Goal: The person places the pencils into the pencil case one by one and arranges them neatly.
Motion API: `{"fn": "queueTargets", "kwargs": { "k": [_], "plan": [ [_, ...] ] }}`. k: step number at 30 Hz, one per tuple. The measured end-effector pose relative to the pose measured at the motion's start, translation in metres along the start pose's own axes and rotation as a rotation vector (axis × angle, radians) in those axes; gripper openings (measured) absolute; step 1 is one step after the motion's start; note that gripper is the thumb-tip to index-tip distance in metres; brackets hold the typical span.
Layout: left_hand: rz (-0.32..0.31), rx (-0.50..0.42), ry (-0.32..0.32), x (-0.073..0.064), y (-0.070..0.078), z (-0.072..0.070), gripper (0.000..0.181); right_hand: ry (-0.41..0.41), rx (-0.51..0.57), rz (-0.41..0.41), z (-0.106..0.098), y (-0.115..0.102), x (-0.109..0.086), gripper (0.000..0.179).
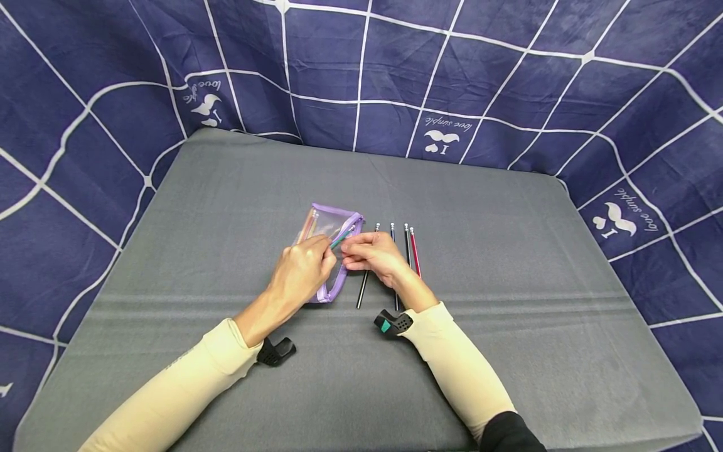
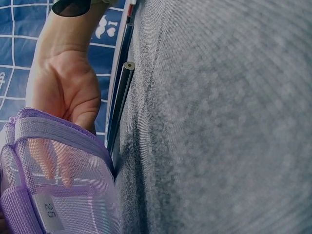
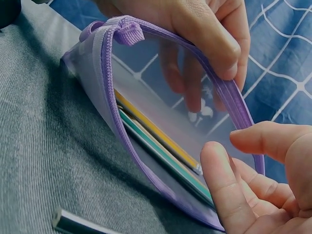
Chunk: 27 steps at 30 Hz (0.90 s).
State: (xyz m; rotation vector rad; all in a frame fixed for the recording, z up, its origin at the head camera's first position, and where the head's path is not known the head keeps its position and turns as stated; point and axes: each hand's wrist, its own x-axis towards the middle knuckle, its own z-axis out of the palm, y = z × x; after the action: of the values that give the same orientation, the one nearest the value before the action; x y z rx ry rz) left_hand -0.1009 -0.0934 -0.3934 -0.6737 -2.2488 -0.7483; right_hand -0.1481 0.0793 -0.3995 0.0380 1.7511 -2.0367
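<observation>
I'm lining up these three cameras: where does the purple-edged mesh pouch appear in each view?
Head: the purple-edged mesh pouch is just left of centre, partly covered by the left hand.
Left wrist: the pouch fills the lower left corner.
Right wrist: the pouch spans the middle, its open mouth toward the camera.
Shared landmark: the blue backdrop with white grid lines.

The pouch [image 1: 333,220] is clear, edged in purple, around a yellow pencil [image 3: 156,130] and a green pencil [image 3: 156,147]. At its three o'clock, a red pencil [image 1: 415,251] and dark pencils [image 1: 363,289]. Plain grey table [image 1: 508,263]. At twelve o'clock, a navy curtain [image 1: 390,69] with white grid lines, moustaches, hearts.
</observation>
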Motion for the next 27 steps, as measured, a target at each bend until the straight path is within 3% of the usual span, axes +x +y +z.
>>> {"fn": "queueTargets", "kwargs": {
  "k": [9, 27],
  "plan": [
    [-0.009, 0.001, 0.0, -0.001, 0.001, 0.002, 0.011, 0.014, 0.007, 0.008, -0.008, -0.001, -0.003, 0.014],
    [-0.012, 0.003, 0.013, -0.001, 0.001, 0.002, 0.01, 0.033, 0.003, 0.003, -0.024, -0.001, -0.009, 0.026]
  ]
}}
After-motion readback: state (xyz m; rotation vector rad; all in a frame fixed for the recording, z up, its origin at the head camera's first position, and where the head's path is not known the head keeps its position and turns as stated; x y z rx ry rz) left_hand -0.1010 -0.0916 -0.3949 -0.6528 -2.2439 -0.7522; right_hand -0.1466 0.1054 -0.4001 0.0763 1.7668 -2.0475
